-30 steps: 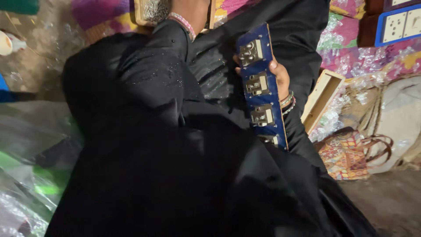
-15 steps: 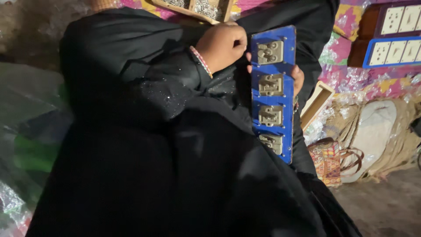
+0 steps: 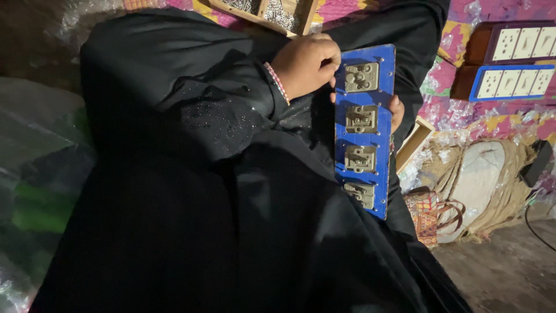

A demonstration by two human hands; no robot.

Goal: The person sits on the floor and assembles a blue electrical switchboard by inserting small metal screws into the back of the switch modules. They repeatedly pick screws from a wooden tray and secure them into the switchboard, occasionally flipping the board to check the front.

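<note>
A bright patchwork cloth (image 3: 463,116) in pinks and yellows covers the floor at the far side, partly under crinkled clear plastic, and the person sits on it with a lap draped in black fabric (image 3: 191,191). Standing over them, I see a long blue board (image 3: 364,130) held upright on its lower end against the lap, its back face toward the camera. Four pale metal fittings (image 3: 360,159) run down it in a row, one above another.

The right hand (image 3: 396,111) is mostly hidden behind the board; only its fingertips curl around the right edge near the middle, so it is gripping the board from behind. The left hand (image 3: 306,64), with a beaded bracelet (image 3: 277,83) at the wrist, is loosely fisted at the board's upper left edge, fingertips touching beside the topmost fitting. Whether it pinches something small there I cannot tell.

Just above the left hand lies a wooden frame (image 3: 266,11) holding small loose parts. Off to the right, two finished switch panels (image 3: 509,64) rest on the cloth, one brown-edged and one blue-edged, well apart from the hands. Lower right, a woven straw bag (image 3: 480,191) with a patterned pouch (image 3: 425,211) lies near the board's bottom end.
</note>
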